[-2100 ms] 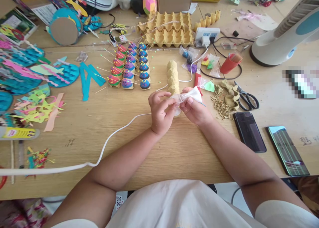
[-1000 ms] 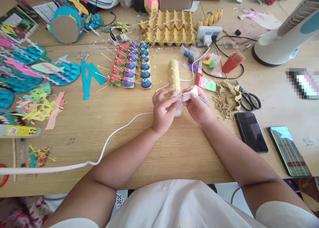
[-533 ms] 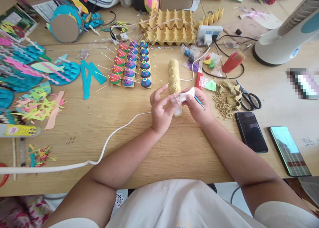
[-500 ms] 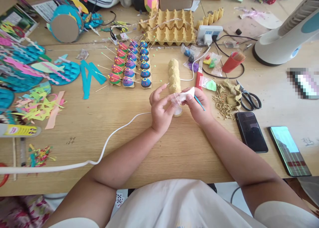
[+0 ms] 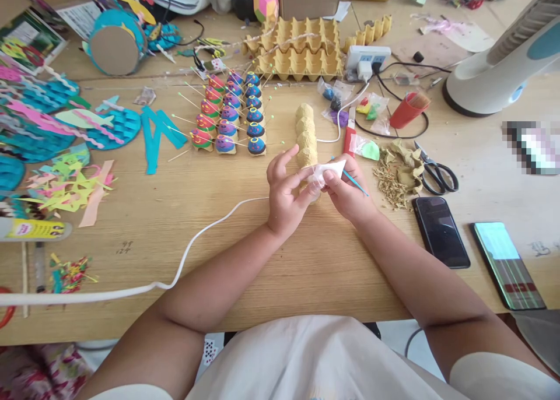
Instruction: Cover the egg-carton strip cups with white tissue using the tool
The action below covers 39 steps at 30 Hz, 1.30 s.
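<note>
Between my two hands is a small clear plastic packet of white modelling clay (image 5: 330, 171). My left hand (image 5: 284, 199) pinches its near end between thumb and fingers, with the other fingers raised. Closed on the packet's right side, my right hand (image 5: 350, 193) also has a thin blue stick-like tool (image 5: 355, 182) tucked in its fingers. Just beyond and partly under my hands lies a strip of egg carton cups (image 5: 306, 132), bare and yellowish. To the left stand rows of painted egg-cup caterpillars (image 5: 228, 112) with pin-like antennae.
Right of my hands are a red-handled knife (image 5: 349, 140), green clay in a bag (image 5: 371, 150), carton scraps (image 5: 394, 175), scissors (image 5: 440, 172) and two phones (image 5: 441, 231). A white cable (image 5: 192, 242) crosses the left side. Egg trays (image 5: 300, 47) lie at the back.
Both hands have shifted slightly right with the packet. More of the white clay's pointed end shows, and the blue tool has moved right with my right hand.
</note>
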Each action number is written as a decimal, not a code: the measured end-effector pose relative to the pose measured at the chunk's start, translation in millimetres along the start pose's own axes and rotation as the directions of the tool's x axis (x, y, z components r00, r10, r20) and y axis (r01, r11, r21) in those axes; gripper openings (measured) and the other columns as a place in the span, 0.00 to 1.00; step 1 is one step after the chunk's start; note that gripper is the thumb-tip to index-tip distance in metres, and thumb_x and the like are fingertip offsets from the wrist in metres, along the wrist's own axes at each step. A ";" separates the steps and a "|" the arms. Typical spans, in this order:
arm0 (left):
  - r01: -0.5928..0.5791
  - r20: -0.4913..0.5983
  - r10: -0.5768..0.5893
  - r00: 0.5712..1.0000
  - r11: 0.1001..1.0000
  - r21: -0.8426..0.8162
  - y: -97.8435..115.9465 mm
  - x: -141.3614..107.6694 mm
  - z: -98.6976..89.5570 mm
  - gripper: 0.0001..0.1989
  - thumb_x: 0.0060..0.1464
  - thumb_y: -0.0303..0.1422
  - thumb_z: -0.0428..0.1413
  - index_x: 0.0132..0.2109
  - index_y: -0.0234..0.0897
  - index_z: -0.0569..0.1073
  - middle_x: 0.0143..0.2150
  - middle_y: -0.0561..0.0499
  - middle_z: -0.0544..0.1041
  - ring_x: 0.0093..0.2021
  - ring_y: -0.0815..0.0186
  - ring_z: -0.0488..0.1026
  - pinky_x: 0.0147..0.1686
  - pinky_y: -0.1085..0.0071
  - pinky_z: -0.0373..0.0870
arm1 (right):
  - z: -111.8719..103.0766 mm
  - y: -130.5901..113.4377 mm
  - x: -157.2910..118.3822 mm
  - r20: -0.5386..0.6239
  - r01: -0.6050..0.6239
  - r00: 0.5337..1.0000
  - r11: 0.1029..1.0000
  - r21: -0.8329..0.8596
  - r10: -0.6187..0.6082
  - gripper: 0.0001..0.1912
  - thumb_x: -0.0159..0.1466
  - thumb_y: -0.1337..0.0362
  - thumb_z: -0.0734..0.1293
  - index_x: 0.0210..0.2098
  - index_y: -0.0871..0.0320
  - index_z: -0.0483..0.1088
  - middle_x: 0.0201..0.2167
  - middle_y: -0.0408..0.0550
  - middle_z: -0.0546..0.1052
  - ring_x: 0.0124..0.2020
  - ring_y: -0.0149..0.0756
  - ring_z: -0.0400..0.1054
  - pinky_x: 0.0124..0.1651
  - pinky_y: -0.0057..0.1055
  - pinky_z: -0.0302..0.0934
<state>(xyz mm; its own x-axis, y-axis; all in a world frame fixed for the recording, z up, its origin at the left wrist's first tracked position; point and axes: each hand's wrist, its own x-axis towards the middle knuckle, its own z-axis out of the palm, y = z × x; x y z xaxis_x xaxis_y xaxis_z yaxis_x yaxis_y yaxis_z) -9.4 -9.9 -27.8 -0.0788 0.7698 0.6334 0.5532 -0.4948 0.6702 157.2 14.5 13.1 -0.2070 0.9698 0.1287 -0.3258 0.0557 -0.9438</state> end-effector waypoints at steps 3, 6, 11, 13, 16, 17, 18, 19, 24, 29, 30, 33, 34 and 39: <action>0.019 0.005 -0.019 1.000 1.000 -0.020 1.0 -1.1 1.5 0.19 0.73 0.53 0.63 0.56 0.46 0.87 0.76 0.41 0.75 0.79 0.49 0.69 0.79 0.41 0.67 | 3.1 -2.0 -4.1 -0.029 0.045 0.998 0.996 -0.083 -0.047 0.32 0.59 0.37 0.85 0.34 0.49 0.67 0.26 0.35 0.74 0.26 0.29 0.67 0.31 0.30 0.65; 0.003 -0.020 -0.004 1.000 0.998 -0.059 3.3 -1.3 2.9 0.20 0.76 0.53 0.59 0.55 0.44 0.86 0.74 0.40 0.76 0.79 0.50 0.70 0.79 0.43 0.67 | 5.4 -3.3 -10.4 -0.081 0.121 0.986 0.964 -0.235 -0.144 0.29 0.63 0.37 0.83 0.35 0.49 0.68 0.26 0.37 0.74 0.26 0.31 0.66 0.31 0.32 0.62; -0.046 0.003 0.046 0.999 0.998 -0.051 11.5 -1.0 -0.1 0.18 0.75 0.52 0.61 0.54 0.45 0.85 0.72 0.40 0.78 0.77 0.51 0.72 0.78 0.45 0.67 | 1.4 -4.3 -18.5 -0.106 0.224 0.945 0.848 -0.480 -0.309 0.26 0.66 0.35 0.79 0.35 0.48 0.70 0.24 0.38 0.69 0.27 0.34 0.58 0.33 0.37 0.57; -0.060 0.018 0.061 0.998 0.997 -0.055 14.1 -1.5 -1.8 0.17 0.75 0.52 0.61 0.53 0.45 0.84 0.71 0.40 0.78 0.77 0.52 0.71 0.78 0.45 0.68 | -0.8 -4.4 -20.7 -0.080 0.243 0.940 0.819 -0.519 -0.330 0.26 0.68 0.34 0.77 0.34 0.47 0.70 0.24 0.40 0.68 0.27 0.36 0.57 0.33 0.38 0.57; -0.104 0.006 0.105 0.994 0.990 -0.097 15.7 -3.2 -1.9 0.15 0.76 0.50 0.61 0.53 0.45 0.82 0.70 0.41 0.78 0.77 0.52 0.71 0.78 0.46 0.69 | -3.2 -2.2 -23.1 -0.022 0.311 0.919 0.756 -0.576 -0.394 0.26 0.75 0.34 0.68 0.34 0.47 0.70 0.25 0.43 0.70 0.27 0.38 0.60 0.34 0.40 0.57; -0.116 -0.001 0.117 0.993 0.988 -0.106 15.8 -3.7 -1.3 0.14 0.75 0.49 0.62 0.53 0.45 0.82 0.69 0.41 0.78 0.76 0.53 0.71 0.78 0.46 0.69 | -4.0 -0.6 -23.6 0.004 0.337 0.908 0.726 -0.600 -0.418 0.26 0.77 0.34 0.65 0.34 0.48 0.70 0.26 0.44 0.72 0.27 0.38 0.62 0.34 0.41 0.58; -0.124 -0.007 0.124 0.992 0.986 -0.110 15.7 -4.1 -0.6 0.13 0.75 0.48 0.63 0.53 0.45 0.81 0.69 0.42 0.78 0.76 0.53 0.71 0.77 0.46 0.70 | -4.8 1.4 -23.7 0.033 0.365 0.896 0.692 -0.623 -0.443 0.27 0.78 0.35 0.63 0.35 0.48 0.70 0.26 0.44 0.73 0.27 0.38 0.64 0.34 0.41 0.58; -0.131 -0.015 0.131 0.991 0.985 -0.108 15.5 -4.3 0.2 0.12 0.74 0.47 0.64 0.53 0.45 0.80 0.67 0.42 0.79 0.75 0.53 0.72 0.77 0.47 0.70 | -5.6 3.6 -23.6 0.061 0.390 0.884 0.659 -0.643 -0.464 0.27 0.79 0.35 0.61 0.35 0.48 0.70 0.26 0.44 0.73 0.27 0.38 0.65 0.33 0.41 0.58; -0.177 -0.069 0.171 0.983 0.980 -0.092 14.1 -2.1 1.9 0.08 0.72 0.40 0.67 0.52 0.46 0.79 0.59 0.45 0.81 0.72 0.54 0.73 0.75 0.47 0.71 | -6.7 11.9 -19.9 0.111 0.470 0.845 0.626 -0.622 -0.524 0.26 0.80 0.37 0.61 0.37 0.50 0.69 0.27 0.44 0.76 0.26 0.35 0.66 0.31 0.38 0.60; -0.240 -0.108 0.232 0.967 0.968 -0.071 12.5 1.8 0.6 0.07 0.73 0.41 0.66 0.53 0.47 0.81 0.55 0.47 0.83 0.69 0.55 0.74 0.75 0.48 0.72 | -3.2 10.0 -11.9 0.115 0.351 0.936 0.854 -0.384 -0.334 0.30 0.73 0.31 0.68 0.35 0.51 0.68 0.24 0.38 0.72 0.23 0.30 0.63 0.28 0.32 0.60; -0.250 -0.119 0.242 0.963 0.966 -0.062 11.9 2.4 0.4 0.07 0.73 0.41 0.66 0.53 0.47 0.81 0.55 0.48 0.83 0.68 0.55 0.74 0.74 0.48 0.72 | -2.3 9.0 -10.4 0.128 0.311 0.950 0.892 -0.329 -0.284 0.31 0.72 0.30 0.70 0.34 0.51 0.68 0.23 0.37 0.71 0.22 0.29 0.62 0.27 0.31 0.59; -0.250 -0.137 0.244 0.960 0.968 -0.027 9.8 3.2 -0.3 0.06 0.74 0.40 0.65 0.53 0.47 0.83 0.54 0.48 0.83 0.68 0.56 0.75 0.73 0.50 0.73 | 0.8 6.6 -8.0 0.131 0.218 0.972 0.954 -0.204 -0.194 0.30 0.72 0.33 0.72 0.33 0.51 0.66 0.21 0.36 0.71 0.20 0.27 0.63 0.24 0.27 0.58; -0.242 -0.132 0.238 0.962 0.970 -0.015 9.2 3.2 -0.7 0.06 0.74 0.40 0.65 0.53 0.47 0.84 0.54 0.48 0.83 0.68 0.56 0.74 0.73 0.50 0.73 | 1.6 6.1 -7.9 0.117 0.209 0.975 0.959 -0.190 -0.189 0.30 0.73 0.34 0.72 0.32 0.51 0.65 0.21 0.36 0.71 0.20 0.27 0.63 0.24 0.27 0.58; -0.190 -0.106 0.193 0.975 0.981 0.033 8.7 3.1 -2.0 0.08 0.74 0.43 0.65 0.47 0.47 0.86 0.53 0.47 0.84 0.67 0.54 0.75 0.73 0.48 0.72 | 3.3 6.2 -9.5 0.019 0.222 0.974 0.949 -0.223 -0.224 0.30 0.72 0.34 0.73 0.31 0.52 0.66 0.20 0.35 0.71 0.19 0.26 0.63 0.24 0.26 0.59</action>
<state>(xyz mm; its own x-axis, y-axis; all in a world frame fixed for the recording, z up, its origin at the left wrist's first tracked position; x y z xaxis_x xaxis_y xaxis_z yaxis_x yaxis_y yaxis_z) -6.5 -12.7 -19.2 -0.0582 0.6127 0.7882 0.5855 -0.6186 0.5240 154.1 4.8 7.1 -0.1465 0.9281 0.3423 -0.1494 0.3213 -0.9351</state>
